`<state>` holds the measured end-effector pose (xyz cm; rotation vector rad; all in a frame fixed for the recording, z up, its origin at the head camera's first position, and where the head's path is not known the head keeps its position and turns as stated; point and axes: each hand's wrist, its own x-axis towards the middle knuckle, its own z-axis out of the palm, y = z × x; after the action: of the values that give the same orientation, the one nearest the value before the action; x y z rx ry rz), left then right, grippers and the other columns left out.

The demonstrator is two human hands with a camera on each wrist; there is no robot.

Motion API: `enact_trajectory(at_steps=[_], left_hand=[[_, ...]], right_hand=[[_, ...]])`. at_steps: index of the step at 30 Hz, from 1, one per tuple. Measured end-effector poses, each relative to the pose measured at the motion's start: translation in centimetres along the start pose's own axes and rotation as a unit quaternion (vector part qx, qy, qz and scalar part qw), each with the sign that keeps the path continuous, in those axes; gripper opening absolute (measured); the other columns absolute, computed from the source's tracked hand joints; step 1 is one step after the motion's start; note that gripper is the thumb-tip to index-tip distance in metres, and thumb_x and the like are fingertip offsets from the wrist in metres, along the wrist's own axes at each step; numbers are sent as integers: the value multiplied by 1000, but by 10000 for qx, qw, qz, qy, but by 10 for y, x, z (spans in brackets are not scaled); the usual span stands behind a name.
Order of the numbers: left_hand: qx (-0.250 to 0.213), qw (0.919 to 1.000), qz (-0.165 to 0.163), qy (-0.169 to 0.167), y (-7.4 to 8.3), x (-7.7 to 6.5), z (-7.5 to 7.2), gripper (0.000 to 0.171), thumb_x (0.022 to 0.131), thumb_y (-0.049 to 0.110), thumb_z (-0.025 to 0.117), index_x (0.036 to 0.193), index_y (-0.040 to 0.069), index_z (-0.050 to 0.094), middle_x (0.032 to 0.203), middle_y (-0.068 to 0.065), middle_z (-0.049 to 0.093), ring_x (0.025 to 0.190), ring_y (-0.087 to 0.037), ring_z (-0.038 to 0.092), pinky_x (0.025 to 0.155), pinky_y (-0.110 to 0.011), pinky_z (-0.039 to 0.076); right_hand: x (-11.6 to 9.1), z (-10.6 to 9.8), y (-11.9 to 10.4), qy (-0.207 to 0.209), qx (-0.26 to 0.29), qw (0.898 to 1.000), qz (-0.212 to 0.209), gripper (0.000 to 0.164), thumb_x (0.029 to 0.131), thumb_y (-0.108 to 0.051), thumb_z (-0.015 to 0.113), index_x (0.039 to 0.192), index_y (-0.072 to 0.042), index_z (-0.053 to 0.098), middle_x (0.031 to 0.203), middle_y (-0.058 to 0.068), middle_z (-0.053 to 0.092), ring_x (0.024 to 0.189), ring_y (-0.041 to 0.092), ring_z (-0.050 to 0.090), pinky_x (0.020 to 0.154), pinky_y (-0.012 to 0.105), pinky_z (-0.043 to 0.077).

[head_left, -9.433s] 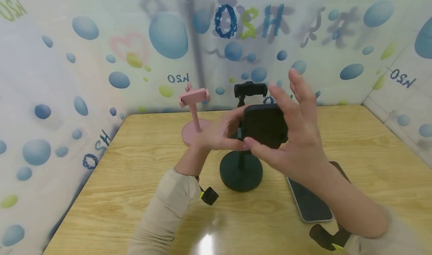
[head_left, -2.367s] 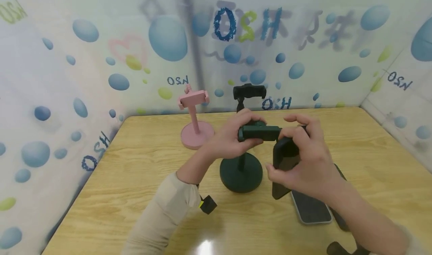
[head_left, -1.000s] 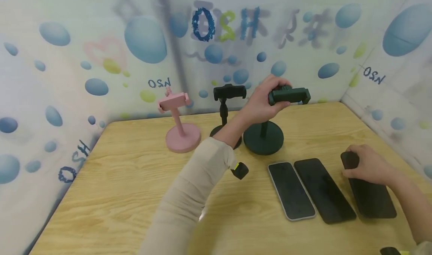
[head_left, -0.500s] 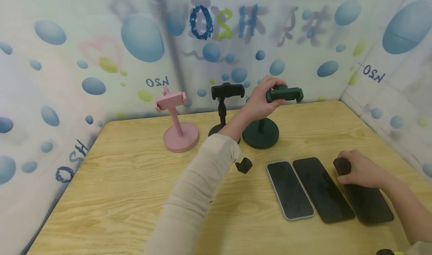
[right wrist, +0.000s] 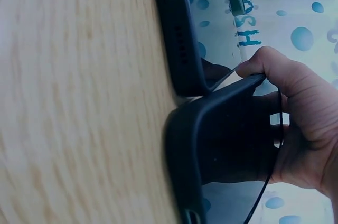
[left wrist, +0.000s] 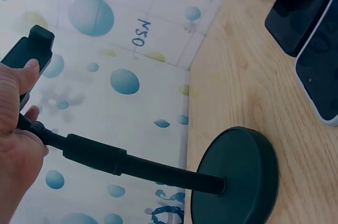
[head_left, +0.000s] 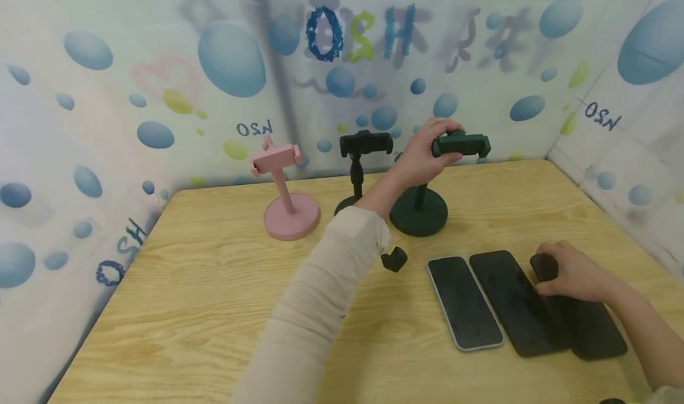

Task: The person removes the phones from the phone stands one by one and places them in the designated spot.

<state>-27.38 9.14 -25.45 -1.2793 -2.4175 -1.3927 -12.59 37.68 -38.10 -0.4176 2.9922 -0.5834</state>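
Note:
My left hand [head_left: 424,154] grips the holder of a dark green phone stand [head_left: 461,145] at the back of the table. In the left wrist view its stem [left wrist: 95,154] runs down to a round base [left wrist: 235,176], and the thumb lies on the holder. At the right, my right hand [head_left: 577,276] holds the far end of a black phone [head_left: 595,330], thumb on one long edge and fingers on the other. The right wrist view shows that phone [right wrist: 232,139] tilted, its near end at the tabletop, close against the neighbouring black phone [right wrist: 182,34].
A pink phone stand [head_left: 288,214] and a black phone stand [head_left: 366,144] stand left of the green one, the black one partly behind my left forearm. A phone with a silver edge [head_left: 465,303] lies left of the middle black phone [head_left: 515,300] on the wooden table [head_left: 214,309].
Earlier the phone was at the green stand's holder; my right hand has taken it out and brought it to the table's right. My left hand has moved the stand back and right, beside the black one.

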Motion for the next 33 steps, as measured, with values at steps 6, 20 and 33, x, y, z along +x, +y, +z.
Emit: enact_trajectory(at_steps=[6,20,33], left_hand=[[-79,9999,-133,-5,0,1,0,38,85,15,62,121,11,52,131,1,40,111,-10,41,90,-19,34],[-403,9971,-646,14,1,3,1,38,86,17,60,123,16,51,144,10,26,130,-2,20,98,-18,27],[-672,9937,-893,114,3,0,-2,39,87,18,59,125,18,51,145,11,25,132,-1,17,101,-20,25]], right_hand=[[2,0,-1,-54,24,10000,57,59,59,-24,80,101,7,51,97,30,47,83,37,50,64,44,43],[3,1,-2,9,22,10000,-23,57,60,-21,80,101,7,52,97,29,48,87,40,48,67,46,42],[8,8,2,25,233,9997,-14,53,68,-23,77,103,10,54,104,33,50,95,50,45,73,56,39]])
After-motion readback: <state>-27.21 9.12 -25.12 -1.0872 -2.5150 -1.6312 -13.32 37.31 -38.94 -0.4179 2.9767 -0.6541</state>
